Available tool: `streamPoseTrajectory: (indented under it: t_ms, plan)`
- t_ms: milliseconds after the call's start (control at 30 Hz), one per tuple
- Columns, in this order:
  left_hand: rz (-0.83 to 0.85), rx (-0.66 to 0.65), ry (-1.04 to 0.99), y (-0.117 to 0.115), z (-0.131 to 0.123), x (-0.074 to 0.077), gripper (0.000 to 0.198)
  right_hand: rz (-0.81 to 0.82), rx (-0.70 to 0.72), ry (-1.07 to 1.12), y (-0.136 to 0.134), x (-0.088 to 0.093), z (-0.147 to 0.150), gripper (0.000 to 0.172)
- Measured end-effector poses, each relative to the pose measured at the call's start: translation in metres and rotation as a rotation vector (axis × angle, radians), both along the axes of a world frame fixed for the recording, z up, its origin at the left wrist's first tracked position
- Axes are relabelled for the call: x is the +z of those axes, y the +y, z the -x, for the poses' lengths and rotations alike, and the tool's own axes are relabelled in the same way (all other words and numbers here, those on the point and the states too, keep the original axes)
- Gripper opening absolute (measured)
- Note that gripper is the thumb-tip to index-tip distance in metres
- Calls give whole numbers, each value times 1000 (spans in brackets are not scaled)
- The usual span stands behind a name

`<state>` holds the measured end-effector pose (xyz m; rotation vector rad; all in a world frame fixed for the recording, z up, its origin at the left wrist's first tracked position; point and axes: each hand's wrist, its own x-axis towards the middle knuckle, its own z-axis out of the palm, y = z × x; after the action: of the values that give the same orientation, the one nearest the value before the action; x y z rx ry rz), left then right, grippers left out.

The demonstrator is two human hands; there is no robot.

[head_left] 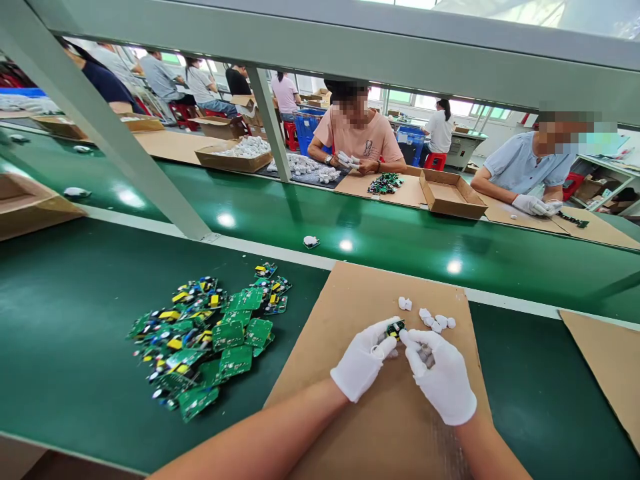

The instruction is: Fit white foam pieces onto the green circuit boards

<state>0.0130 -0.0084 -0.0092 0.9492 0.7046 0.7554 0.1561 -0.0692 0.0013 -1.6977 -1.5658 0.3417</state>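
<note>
Both my hands wear white gloves and meet over a brown cardboard sheet (350,293). My left hand (363,363) and my right hand (443,377) pinch together a small green circuit board (396,328) with yellow and black parts. The right hand's curled fingers also seem to cup a white piece, which is partly hidden. Just beyond the fingertips lie several small white plastic parts (436,321) on the cardboard, and one more white part (405,304) sits slightly to their left.
A heap of green circuit boards (210,337) lies on the green table to my left. A green conveyor belt (380,230) carries one white piece (311,241). Across it, two people work at cardboard sheets and a shallow box (451,195). Another cardboard sheet (607,363) lies right.
</note>
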Motion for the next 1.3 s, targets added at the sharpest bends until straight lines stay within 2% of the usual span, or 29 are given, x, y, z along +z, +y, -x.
streamPoseTrajectory:
  t_ms: [133, 200, 300, 433, 567, 667, 733, 833, 967, 1100, 1167, 1300]
  plan:
    - [-131, 27, 71, -6, -2, -3, 41, -128, 11, -157, 1, -6, 0, 17]
    - [-136, 26, 71, -7, -3, -4, 42, -195, 40, -229, 2, -7, 0, 15]
    - [-28, -19, -7, -6, -4, -2, 44, -208, 86, -310, 4, -7, -1, 19]
    - [137, -77, -135, -1, -2, 6, 47, -181, 84, -249, 4, -3, -3, 37]
    - [242, -90, -154, 0, -1, 8, 45, -215, 37, -246, 6, -3, -2, 22]
    - [172, -87, -145, -2, -6, 8, 36, -222, 57, -325, 6, -4, 3, 20]
    - [87, -41, -81, -4, -10, 8, 35, -207, 78, -337, 6, -3, 7, 23]
    - [61, -5, -4, -6, -14, 10, 39, -166, 110, -273, 5, 1, 10, 27]
    - [126, -86, -20, -5, -14, 13, 40, -143, 128, -85, 5, 4, 6, 24]
    - [138, -109, -34, -4, -12, 15, 36, -113, 124, 108, 4, 0, 0, 48]
    - [158, -112, -45, -5, -10, 16, 35, -51, 96, 149, 4, -1, -1, 53]
    - [271, -165, -196, -6, -7, 16, 41, 125, 83, 233, 7, 1, 0, 43]
